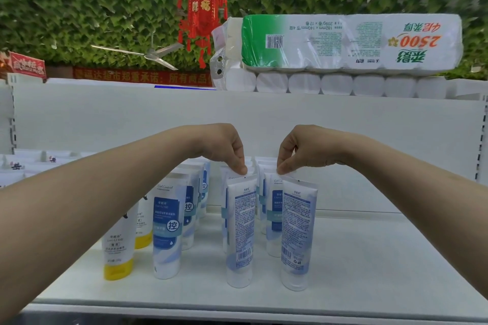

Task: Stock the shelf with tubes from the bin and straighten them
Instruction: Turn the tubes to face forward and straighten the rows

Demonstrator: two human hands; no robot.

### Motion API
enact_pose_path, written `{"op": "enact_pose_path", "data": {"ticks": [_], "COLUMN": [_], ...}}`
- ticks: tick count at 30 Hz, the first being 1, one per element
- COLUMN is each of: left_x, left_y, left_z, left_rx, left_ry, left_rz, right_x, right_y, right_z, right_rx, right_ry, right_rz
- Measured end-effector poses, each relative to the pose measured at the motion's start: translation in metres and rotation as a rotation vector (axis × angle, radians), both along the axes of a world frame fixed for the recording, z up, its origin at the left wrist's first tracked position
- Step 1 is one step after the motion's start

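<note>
On the white shelf (369,258), below toilet-paper packs (343,42) and leafy wall (79,8), our left hand (224,150) pinches the left tube (241,232), our right hand (295,150) the right tube (298,235).

Single head-worn wide-angle view, facing forward and slightly down.
Close, at arm's reach of the white metal shelf (369,258); bare forearms entering from both lower corners, left hand (224,149) and right hand (295,150) near centre above upright white-and-blue plastic tubes (239,232); plastic-wrapped pack of white paper rolls (343,42) and green leaf wall (79,8) across the top.
</note>
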State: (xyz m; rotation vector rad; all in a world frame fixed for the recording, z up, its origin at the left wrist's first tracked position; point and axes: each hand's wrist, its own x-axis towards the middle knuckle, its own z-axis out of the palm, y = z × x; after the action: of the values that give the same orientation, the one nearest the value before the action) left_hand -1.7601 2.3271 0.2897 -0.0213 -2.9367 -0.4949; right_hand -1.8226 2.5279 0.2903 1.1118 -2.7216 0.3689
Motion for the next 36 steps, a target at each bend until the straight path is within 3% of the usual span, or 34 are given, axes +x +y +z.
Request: {"op": "enact_pose_path", "data": {"ticks": [5,11,17,25,36], "left_x": [0.019,0.046,0.055,0.055,0.055], "left_y": [-0.002,0.001,0.008,0.012,0.011], "left_z": [0.008,0.011,0.007,0.005,0.003], "left_rx": [0.070,0.106,0.068,0.093,0.157], "left_ry": [0.129,0.030,-0.087,-0.128,-0.131], "left_rz": [-0.098,-0.241,-0.232,-0.277,-0.173], "right_x": [0.012,0.033,0.045,0.051,0.048], "right_y": [0.010,0.028,0.040,0.045,0.042], "right_z": [0.009,0.019,0.018,0.017,0.015], "right_rx": [-0.064,-0.047,0.018,0.028,-0.008], "right_ry": [0.034,-0.124,-0.190,-0.253,-0.332], "right_rz": [0.047,0.146,0.146,0.213,0.205]}}
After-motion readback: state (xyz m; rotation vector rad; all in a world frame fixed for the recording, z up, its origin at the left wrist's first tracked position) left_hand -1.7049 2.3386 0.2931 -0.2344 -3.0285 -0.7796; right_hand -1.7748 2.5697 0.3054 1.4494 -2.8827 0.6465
